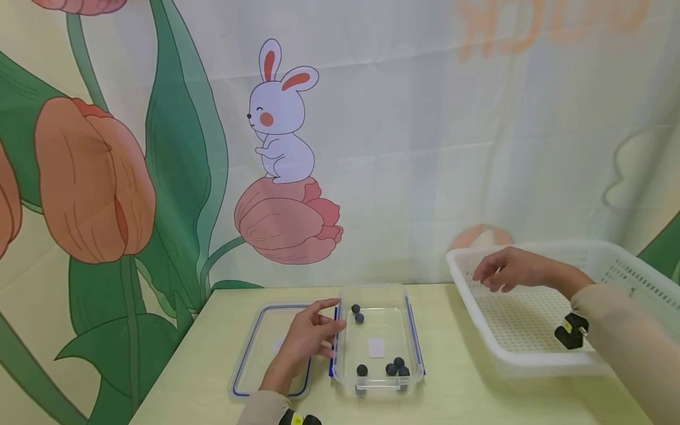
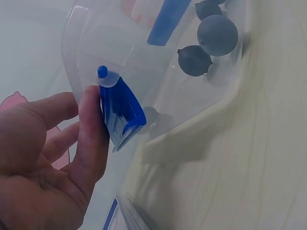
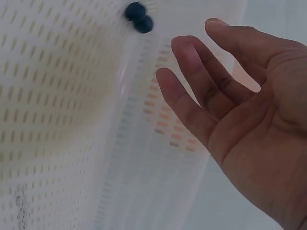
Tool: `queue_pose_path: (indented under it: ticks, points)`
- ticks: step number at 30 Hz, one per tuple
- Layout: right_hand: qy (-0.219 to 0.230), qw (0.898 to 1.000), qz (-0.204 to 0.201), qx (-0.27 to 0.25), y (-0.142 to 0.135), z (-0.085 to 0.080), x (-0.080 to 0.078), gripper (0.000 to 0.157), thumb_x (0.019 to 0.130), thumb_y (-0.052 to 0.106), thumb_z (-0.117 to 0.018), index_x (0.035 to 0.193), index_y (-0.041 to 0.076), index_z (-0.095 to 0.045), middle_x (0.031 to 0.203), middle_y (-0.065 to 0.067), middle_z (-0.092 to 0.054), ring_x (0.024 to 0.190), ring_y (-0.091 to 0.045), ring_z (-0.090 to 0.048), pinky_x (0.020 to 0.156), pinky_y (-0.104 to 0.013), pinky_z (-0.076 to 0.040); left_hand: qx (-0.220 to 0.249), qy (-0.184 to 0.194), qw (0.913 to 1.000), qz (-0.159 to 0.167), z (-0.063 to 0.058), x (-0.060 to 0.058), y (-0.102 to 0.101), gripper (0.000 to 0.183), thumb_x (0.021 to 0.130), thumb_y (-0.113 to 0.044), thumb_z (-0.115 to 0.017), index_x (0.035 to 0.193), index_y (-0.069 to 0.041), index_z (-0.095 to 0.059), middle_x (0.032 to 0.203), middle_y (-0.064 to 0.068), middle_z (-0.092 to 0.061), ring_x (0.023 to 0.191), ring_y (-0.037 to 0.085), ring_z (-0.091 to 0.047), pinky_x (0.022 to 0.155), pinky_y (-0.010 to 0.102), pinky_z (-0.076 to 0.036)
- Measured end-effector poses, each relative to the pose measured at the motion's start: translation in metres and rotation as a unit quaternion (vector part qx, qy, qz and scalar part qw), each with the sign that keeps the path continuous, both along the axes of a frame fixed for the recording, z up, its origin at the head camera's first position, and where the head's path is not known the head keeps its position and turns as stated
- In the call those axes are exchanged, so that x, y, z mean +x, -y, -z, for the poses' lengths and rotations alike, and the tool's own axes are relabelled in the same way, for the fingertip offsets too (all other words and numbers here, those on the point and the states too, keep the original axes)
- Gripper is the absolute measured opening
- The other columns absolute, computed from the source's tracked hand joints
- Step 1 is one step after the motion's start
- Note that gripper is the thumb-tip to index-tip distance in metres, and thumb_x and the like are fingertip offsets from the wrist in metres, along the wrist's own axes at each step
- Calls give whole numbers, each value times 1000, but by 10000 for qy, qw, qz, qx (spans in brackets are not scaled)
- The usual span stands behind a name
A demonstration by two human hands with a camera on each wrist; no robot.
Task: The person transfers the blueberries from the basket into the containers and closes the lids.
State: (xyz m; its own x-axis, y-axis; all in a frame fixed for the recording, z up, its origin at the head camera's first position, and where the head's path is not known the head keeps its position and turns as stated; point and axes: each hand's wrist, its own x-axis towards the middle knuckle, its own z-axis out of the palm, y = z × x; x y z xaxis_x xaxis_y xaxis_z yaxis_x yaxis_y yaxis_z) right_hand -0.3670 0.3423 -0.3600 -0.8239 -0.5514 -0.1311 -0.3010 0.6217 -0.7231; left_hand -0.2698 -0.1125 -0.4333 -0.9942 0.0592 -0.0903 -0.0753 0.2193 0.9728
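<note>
My left hand (image 1: 310, 333) rests at the left side of a clear plastic box (image 1: 376, 383). Its thumb overlaps the rim, and in the left wrist view a finger (image 2: 91, 129) lies against the blue side latch (image 2: 122, 108). Inside the box are several dark blueberries; one blueberry (image 1: 362, 370) is near the front wall. Above a white perforated basket (image 1: 523, 357) hovers my right hand (image 1: 512, 268), fingers loosely bent and nothing between them. In the right wrist view, two blueberries (image 3: 139, 18), slightly blurred, appear against the basket's inner side beyond the fingertips.
Left of the box a clear lid (image 1: 255, 348) with a blue seal lies on the pale yellow table (image 1: 441, 395), partly behind my left hand and forearm. A printed curtain (image 1: 382, 147) with a rabbit and tulips hangs right behind the table.
</note>
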Motion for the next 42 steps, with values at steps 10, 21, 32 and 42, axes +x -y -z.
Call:
queue_pose_path:
  ticks: [10,21,32,42]
  points:
    - [213,9983,-427,334,3,19,-6,28,90,-10,-63,115,-4,-73,90,-8,-66,74,-19,-56,58,-27,-44,107,-26,9999,75,3,0,1,57,98,-17,-79,152,-13,-58,100,12,-64,78,20,-64,60,33,-64]
    - [320,9954,-694,573,11,24,-6,37,84,-14,-58,113,1,-75,86,-7,-64,66,-14,-47,54,-24,-33,66,-45,10000,55,1,0,0,57,99,-18,-79,152,-13,-58,101,11,-65,79,20,-64,60,33,-64]
    - [-211,9950,-449,866,10,29,-8,24,86,-9,-63,102,3,-76,80,0,-63,63,-11,-47,54,-24,-37,109,-40,9999,53,0,2,0,56,100,-16,-77,152,-11,-57,101,12,-64,78,20,-64,59,32,-64]
    - [-274,9921,-566,1086,12,32,-6,18,84,-11,-66,93,3,-74,80,2,-65,62,-10,-47,54,-25,-39,93,-62,9999,59,2,0,0,57,99,-18,-79,151,-12,-58,101,12,-64,78,20,-64,59,32,-64]
